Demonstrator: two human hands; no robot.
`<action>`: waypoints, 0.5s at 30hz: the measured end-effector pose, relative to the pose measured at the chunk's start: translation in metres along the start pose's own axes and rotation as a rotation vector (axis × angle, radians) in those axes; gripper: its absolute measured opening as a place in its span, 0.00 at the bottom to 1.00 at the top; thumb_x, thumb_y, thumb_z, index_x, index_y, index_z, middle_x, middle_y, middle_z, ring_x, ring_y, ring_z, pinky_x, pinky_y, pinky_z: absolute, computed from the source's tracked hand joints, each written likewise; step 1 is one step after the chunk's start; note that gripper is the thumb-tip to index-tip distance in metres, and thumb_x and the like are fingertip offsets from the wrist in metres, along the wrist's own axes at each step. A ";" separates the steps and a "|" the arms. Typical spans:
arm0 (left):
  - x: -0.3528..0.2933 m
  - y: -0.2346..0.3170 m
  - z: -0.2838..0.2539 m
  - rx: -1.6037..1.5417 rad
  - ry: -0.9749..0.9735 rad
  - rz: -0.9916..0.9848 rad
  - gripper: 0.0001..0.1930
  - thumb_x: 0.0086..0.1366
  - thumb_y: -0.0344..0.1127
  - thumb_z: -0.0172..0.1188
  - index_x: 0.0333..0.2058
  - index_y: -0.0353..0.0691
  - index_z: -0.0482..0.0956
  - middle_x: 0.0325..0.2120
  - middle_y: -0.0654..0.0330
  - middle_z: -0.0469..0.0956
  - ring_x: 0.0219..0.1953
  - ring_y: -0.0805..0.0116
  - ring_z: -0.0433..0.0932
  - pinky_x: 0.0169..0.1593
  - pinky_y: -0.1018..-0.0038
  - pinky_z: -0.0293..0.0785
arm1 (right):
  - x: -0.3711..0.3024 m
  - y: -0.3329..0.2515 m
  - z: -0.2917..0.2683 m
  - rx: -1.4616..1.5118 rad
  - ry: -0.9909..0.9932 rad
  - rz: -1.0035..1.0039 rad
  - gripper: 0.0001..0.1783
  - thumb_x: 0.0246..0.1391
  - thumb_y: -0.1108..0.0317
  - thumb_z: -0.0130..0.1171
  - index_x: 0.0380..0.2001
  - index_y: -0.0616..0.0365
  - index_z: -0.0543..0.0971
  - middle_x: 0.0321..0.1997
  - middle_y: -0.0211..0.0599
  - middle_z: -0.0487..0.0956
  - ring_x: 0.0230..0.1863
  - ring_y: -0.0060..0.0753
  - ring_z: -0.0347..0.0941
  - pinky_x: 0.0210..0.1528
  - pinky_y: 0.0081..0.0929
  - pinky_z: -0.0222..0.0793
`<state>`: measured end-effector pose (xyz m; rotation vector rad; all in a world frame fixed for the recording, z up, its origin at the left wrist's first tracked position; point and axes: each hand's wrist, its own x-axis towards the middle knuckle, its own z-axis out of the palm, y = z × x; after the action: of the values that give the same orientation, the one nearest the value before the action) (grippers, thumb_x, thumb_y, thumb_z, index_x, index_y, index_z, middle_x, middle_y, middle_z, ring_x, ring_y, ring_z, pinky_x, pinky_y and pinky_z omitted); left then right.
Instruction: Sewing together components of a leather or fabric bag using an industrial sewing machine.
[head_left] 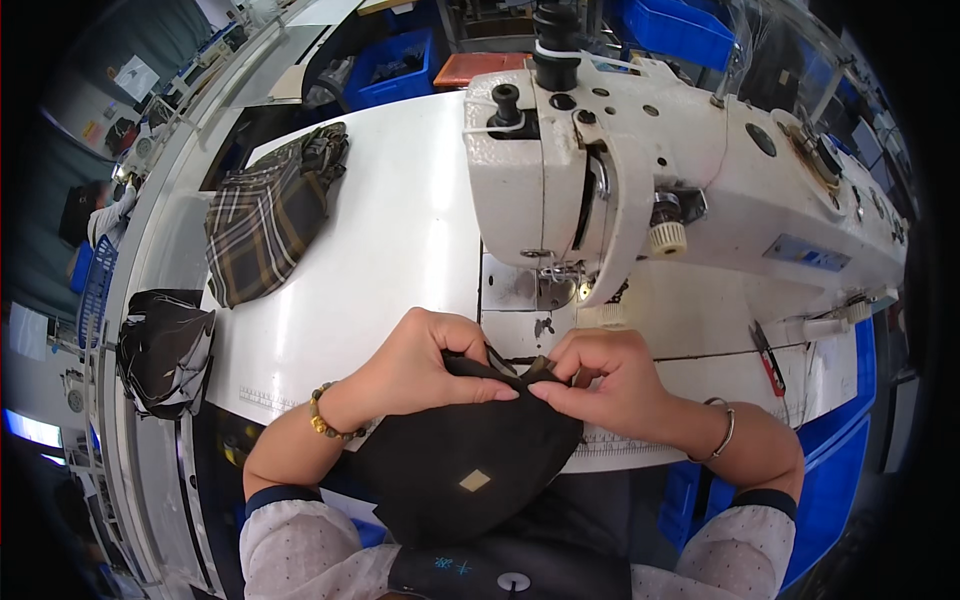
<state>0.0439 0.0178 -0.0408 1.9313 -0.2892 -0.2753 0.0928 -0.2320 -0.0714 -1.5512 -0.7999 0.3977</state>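
Both hands pinch the upper edge of a dark fabric piece (pixel 450 460) in front of the sewing machine (pixel 590 180). My left hand (pixel 425 365) has its thumb along the near side of the cloth, fingers curled behind. Close beside it, my right hand (pixel 605 375) grips the same edge between thumb and fingers, where a narrow folded strip (pixel 540 370) sticks up. The cloth hangs down over the table's near edge and bears a small beige square patch (pixel 475 481). The machine's needle and presser foot (pixel 560 272) are just beyond my hands, with no cloth beneath them.
Plaid fabric pieces (pixel 270 215) lie on the white table (pixel 400 190) at the left. A dark fabric bundle (pixel 165 350) sits at its left edge. Red-handled thread snips (pixel 768 360) lie to the right. Blue bins (pixel 395 70) stand behind; another person (pixel 110 215) is far left.
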 end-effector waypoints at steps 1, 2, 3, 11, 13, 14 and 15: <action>0.000 0.000 0.000 -0.006 0.000 0.003 0.15 0.51 0.35 0.80 0.20 0.35 0.80 0.19 0.65 0.77 0.23 0.78 0.72 0.28 0.78 0.66 | 0.000 0.000 0.000 0.001 0.001 0.001 0.11 0.51 0.73 0.72 0.24 0.64 0.77 0.29 0.31 0.79 0.25 0.17 0.73 0.22 0.16 0.68; -0.001 -0.001 0.001 -0.006 -0.001 0.002 0.15 0.51 0.35 0.80 0.20 0.35 0.80 0.19 0.65 0.77 0.23 0.78 0.72 0.28 0.78 0.66 | 0.000 0.000 0.000 -0.016 -0.004 -0.022 0.11 0.50 0.75 0.72 0.23 0.63 0.77 0.29 0.33 0.80 0.24 0.16 0.73 0.22 0.16 0.68; 0.000 -0.003 0.001 -0.002 0.000 0.019 0.15 0.51 0.35 0.80 0.20 0.35 0.80 0.19 0.65 0.77 0.23 0.78 0.73 0.28 0.78 0.66 | 0.000 0.000 -0.001 -0.033 -0.010 -0.046 0.12 0.49 0.78 0.72 0.22 0.63 0.76 0.29 0.35 0.80 0.24 0.16 0.73 0.23 0.16 0.67; -0.003 0.001 0.005 -0.020 -0.004 0.019 0.14 0.52 0.33 0.78 0.21 0.35 0.79 0.20 0.64 0.78 0.25 0.78 0.74 0.31 0.80 0.68 | -0.002 -0.004 -0.001 -0.040 -0.009 0.002 0.13 0.48 0.78 0.73 0.22 0.62 0.76 0.28 0.34 0.80 0.23 0.16 0.72 0.23 0.16 0.67; 0.000 0.010 0.010 -0.249 0.025 -0.081 0.14 0.53 0.34 0.78 0.23 0.35 0.79 0.24 0.64 0.79 0.29 0.78 0.75 0.35 0.81 0.69 | -0.003 -0.003 0.000 -0.038 -0.010 0.024 0.13 0.48 0.77 0.73 0.22 0.61 0.75 0.28 0.34 0.80 0.23 0.15 0.72 0.23 0.16 0.66; 0.000 0.010 0.009 -0.251 0.027 -0.081 0.14 0.53 0.34 0.78 0.23 0.35 0.79 0.24 0.64 0.79 0.29 0.78 0.75 0.35 0.81 0.69 | -0.003 -0.002 0.000 -0.037 -0.013 0.026 0.13 0.48 0.77 0.73 0.22 0.61 0.75 0.29 0.34 0.81 0.23 0.15 0.72 0.22 0.16 0.66; 0.000 0.011 0.009 -0.198 -0.016 -0.085 0.12 0.54 0.33 0.77 0.26 0.35 0.81 0.26 0.64 0.80 0.30 0.78 0.76 0.36 0.80 0.70 | -0.003 -0.002 0.000 -0.036 -0.015 0.029 0.13 0.48 0.77 0.73 0.22 0.61 0.76 0.29 0.34 0.81 0.23 0.15 0.72 0.22 0.16 0.66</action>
<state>0.0407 0.0062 -0.0338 1.7489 -0.1837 -0.3623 0.0898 -0.2342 -0.0704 -1.5960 -0.8011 0.4187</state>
